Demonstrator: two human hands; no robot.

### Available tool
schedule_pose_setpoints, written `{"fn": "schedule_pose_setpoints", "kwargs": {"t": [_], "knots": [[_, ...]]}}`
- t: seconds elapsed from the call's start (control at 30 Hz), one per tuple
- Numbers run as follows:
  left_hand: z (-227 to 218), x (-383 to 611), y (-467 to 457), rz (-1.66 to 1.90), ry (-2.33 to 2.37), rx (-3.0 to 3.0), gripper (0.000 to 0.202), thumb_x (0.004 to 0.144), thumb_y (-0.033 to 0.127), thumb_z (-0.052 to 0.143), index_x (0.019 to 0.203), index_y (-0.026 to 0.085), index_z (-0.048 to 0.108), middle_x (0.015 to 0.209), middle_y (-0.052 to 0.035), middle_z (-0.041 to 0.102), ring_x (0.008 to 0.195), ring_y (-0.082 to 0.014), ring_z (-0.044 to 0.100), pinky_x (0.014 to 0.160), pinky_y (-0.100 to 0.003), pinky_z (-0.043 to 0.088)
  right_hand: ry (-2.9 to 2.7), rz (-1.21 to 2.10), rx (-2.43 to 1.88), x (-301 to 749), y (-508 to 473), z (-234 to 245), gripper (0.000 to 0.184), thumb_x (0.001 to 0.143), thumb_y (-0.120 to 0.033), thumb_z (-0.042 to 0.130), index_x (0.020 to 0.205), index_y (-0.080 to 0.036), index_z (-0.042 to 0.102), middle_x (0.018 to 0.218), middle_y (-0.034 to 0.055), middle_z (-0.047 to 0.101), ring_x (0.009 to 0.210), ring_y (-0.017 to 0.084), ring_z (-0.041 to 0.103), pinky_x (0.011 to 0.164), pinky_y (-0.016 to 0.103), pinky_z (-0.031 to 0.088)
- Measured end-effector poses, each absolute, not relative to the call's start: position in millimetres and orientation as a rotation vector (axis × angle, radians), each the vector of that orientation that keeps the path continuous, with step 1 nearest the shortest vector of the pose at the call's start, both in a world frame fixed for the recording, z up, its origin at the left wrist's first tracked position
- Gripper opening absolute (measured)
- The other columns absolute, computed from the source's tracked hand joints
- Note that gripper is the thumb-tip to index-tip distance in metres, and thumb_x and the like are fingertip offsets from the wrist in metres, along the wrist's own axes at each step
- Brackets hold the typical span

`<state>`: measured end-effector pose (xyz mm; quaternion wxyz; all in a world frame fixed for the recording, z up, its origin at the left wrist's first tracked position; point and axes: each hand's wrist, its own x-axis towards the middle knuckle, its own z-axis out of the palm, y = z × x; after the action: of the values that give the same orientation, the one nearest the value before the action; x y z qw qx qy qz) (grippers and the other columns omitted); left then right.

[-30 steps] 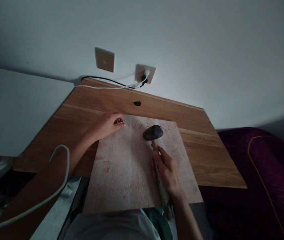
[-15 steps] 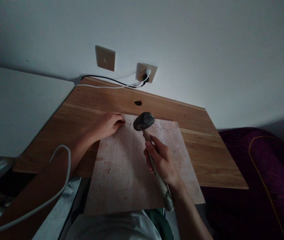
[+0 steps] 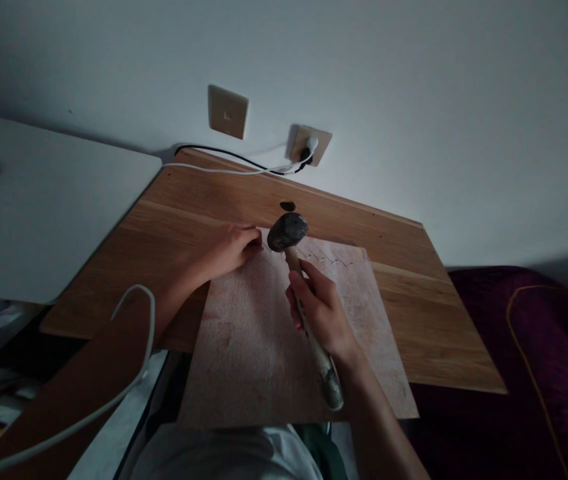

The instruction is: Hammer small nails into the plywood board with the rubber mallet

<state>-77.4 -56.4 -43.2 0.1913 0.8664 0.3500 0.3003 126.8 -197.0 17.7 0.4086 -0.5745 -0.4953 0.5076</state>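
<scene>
My right hand (image 3: 317,303) is wrapped round the wooden handle of a mallet (image 3: 288,231) with a dark head. That head hangs over the far part of a flat wooden board (image 3: 254,340), just right of my left hand (image 3: 244,247). My left hand has its fingers pinched together at the board's far left corner; what they hold, if anything, is too small to make out. Along the board's far edge, right of the mallet head, several small thin nail-like pieces (image 3: 321,259) stand in a row, casting thin shadows.
Under the board is a wooden desk (image 3: 404,293) with a cable hole (image 3: 288,206). A white tabletop (image 3: 54,213) adjoins on the left. Cables run to a wall socket (image 3: 311,145). A white cable (image 3: 149,340) loops over my left forearm. Purple fabric (image 3: 539,333) lies at right.
My view has turned slightly, so the desk and board sit further right. Relative to the board, the mallet head has moved a little left, closer to my left hand. Both hands keep their grips.
</scene>
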Motion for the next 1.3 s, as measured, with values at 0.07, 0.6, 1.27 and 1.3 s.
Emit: {"fn": "schedule_pose_setpoints", "kwargs": {"t": [0.07, 0.6, 1.27, 1.3], "knots": [[-43.8, -78.2, -55.6, 0.84, 0.953, 2.42, 0.019, 0.094, 0.005, 0.064, 0.094, 0.019, 0.077, 0.099, -0.0066, 0.079, 0.094, -0.0228, 0.076, 0.086, -0.034, 0.055, -1.241, 1.288, -1.448, 126.7, -196.9, 17.4, 0.049, 0.099, -0.059, 0.065, 0.126, -0.017, 0.064, 0.061, -0.0102, 0.055, 0.036, 0.008, 0.047, 0.031, 0.02, 0.036], [-40.7, -79.4, -56.1, 0.826, 1.023, 2.304, 0.005, 0.094, 0.016, 0.072, 0.09, 0.019, 0.072, 0.092, -0.0036, 0.075, 0.085, -0.0196, 0.071, 0.081, -0.032, 0.053, -1.254, 1.29, -1.436, 127.1, -194.3, 18.1, 0.041, 0.1, -0.059, 0.066, 0.114, -0.021, 0.063, 0.062, -0.0096, 0.055, 0.038, 0.009, 0.049, 0.033, 0.021, 0.037], [-39.9, -83.2, -61.7, 0.759, 1.01, 2.339, 0.069, 0.084, 0.035, 0.091, 0.138, 0.019, 0.051, 0.138, -0.0155, 0.057, 0.129, -0.0371, 0.063, 0.112, -0.053, 0.054, -1.378, 1.307, -1.423, 117.7, -187.5, 6.3, 0.037, 0.11, -0.052, 0.055, 0.128, -0.021, 0.063, 0.06, -0.0101, 0.054, 0.038, 0.009, 0.05, 0.035, 0.02, 0.038], [-39.9, -83.3, -61.9, 0.749, 1.014, 2.341, 0.069, 0.085, 0.035, 0.091, 0.139, 0.02, 0.051, 0.138, -0.0158, 0.056, 0.129, -0.0373, 0.063, 0.113, -0.054, 0.054, -1.378, 1.312, -1.423, 117.2, -187.7, 7.1, 0.038, 0.109, -0.052, 0.055, 0.128, -0.021, 0.063, 0.06, -0.0101, 0.054, 0.038, 0.009, 0.05, 0.035, 0.02, 0.038]]}}
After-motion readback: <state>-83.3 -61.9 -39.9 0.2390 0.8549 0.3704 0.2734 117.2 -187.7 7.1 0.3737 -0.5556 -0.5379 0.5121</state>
